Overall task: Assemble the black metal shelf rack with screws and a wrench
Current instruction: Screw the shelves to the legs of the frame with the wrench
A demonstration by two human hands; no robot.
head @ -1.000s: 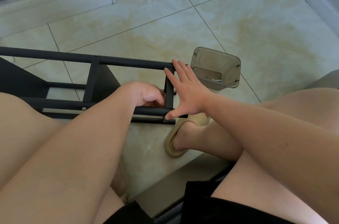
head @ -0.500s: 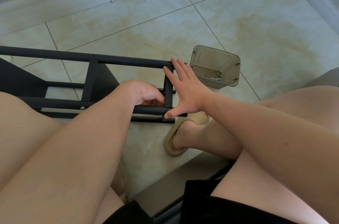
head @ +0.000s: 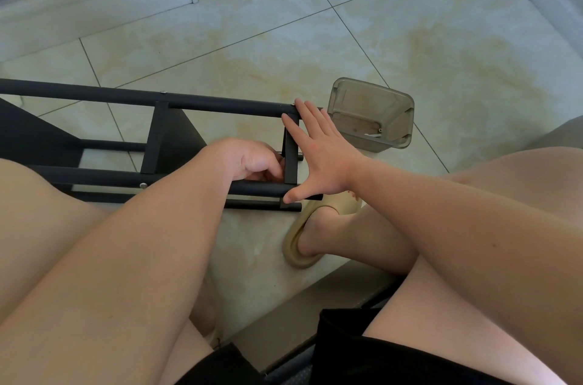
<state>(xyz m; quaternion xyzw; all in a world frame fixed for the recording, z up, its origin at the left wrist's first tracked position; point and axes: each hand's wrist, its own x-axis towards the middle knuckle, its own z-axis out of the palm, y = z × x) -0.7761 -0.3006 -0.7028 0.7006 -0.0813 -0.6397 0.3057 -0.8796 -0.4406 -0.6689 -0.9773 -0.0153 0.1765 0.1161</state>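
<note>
My right hand (head: 321, 151), fingers straight and spread, presses the end of the matte black tubular rack (head: 220, 107) lying on glossy floor tiles (head: 441, 53); my left hand (head: 252, 163) curls inside, hold unseen.

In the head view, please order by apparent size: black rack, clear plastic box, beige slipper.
1. Black rack, clearly largest.
2. Clear plastic box and beige slipper look about alike; a foot hides part of the slipper, so I leave them unranked.
</note>
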